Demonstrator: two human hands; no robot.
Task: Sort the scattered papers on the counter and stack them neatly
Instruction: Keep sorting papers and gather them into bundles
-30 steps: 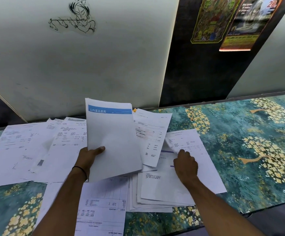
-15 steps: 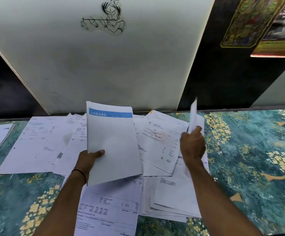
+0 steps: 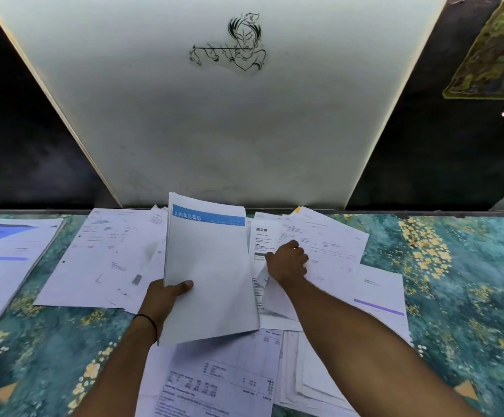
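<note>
Plainly, across the counter (image 3: pixel 461 284) loose papers (image 3: pixel 100 260) flank the held stack (image 3: pixel 211 266) (long axis pointing away); the left hand (image 3: pixel 163 299) grips its near edge, and just right of it the right hand (image 3: pixel 287 263) curls round one sheet (image 3: pixel 274 299).

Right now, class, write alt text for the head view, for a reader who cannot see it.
A person's left hand holds up a sheaf of papers with a blue header, while the right hand grips a loose sheet among printed papers scattered over a teal floral counter. A separate paper stack lies at far left.
</note>
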